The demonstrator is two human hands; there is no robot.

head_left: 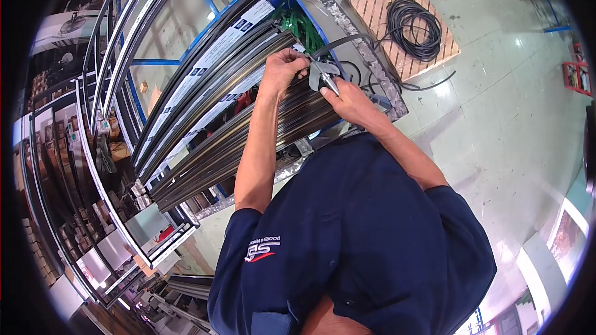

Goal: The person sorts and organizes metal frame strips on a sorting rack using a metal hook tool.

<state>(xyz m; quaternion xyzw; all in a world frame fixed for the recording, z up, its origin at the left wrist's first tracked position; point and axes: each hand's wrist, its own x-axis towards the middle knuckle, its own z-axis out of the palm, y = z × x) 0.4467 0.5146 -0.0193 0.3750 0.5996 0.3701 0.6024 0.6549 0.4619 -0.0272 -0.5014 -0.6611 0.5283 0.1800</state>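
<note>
My right hand (349,100) is wrapped round a silver-handled cutting tool (324,79) with grey, wide jaws. Just to its left, my left hand (287,69) is closed in a pinch at the tool's upper end; what its fingers hold is too small to make out. A black rubber strip (347,40) runs from near the tool's tip off to the right. Both hands are above the right ends of long dark metal profiles (239,142), which lie side by side on a rack.
A coil of black strip (415,30) lies on a slatted wooden pallet (366,0) at the upper right. Green strapping (298,25) is bunched behind my hands. The rack's worn grey edge (388,90) runs along the right. More curved frames (81,142) stand at the left.
</note>
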